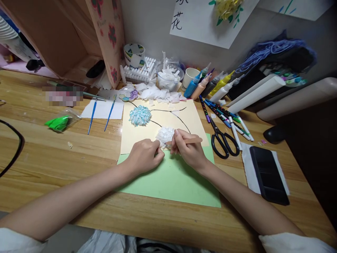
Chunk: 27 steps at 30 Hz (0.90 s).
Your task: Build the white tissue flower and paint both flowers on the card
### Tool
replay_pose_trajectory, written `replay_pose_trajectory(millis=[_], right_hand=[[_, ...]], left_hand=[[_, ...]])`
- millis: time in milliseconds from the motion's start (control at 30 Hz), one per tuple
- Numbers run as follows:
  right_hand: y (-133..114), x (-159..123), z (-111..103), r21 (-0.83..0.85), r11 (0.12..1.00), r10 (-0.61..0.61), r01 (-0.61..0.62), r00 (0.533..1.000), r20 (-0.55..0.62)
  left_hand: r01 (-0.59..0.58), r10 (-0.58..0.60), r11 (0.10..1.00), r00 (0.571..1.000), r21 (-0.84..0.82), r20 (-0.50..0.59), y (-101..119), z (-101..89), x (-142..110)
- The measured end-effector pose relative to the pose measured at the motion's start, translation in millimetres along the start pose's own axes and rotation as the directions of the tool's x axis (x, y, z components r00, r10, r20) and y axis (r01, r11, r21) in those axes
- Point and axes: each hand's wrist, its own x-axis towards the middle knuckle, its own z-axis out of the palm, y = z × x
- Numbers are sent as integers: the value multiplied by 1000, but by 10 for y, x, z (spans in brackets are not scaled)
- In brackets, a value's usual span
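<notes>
Wooden desk (65,165); white flower (164,134) on cream sheet (163,118), near lower edge; right hand (189,149) pinching brown stick (194,140), left hand (144,156) curled beside flower, grip unclear; best press lightly, sheet steady

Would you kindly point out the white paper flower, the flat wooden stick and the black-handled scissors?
White paper flower (165,133): head view, on its ruffled petals.
Flat wooden stick (193,140): head view, on its exposed rear part.
Black-handled scissors (218,133): head view, near the pivot.
</notes>
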Motion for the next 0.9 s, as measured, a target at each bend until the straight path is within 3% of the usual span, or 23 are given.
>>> replay_pose_trajectory(millis=[300, 700, 900], right_hand=[[-22, 35, -3, -153, 986, -57, 60, 998, 23], [-155, 234, 58, -316, 949, 23, 12, 994, 106], [-248, 155, -67, -196, 980, -16, 29, 997, 70]], left_hand=[[0, 0, 1000, 1000, 2, 17, 5, -10, -12], [4, -5, 1000, 999, 7, 47, 3, -21, -3], [21, -21, 1000, 998, 5, 54, 6, -20, 16]])
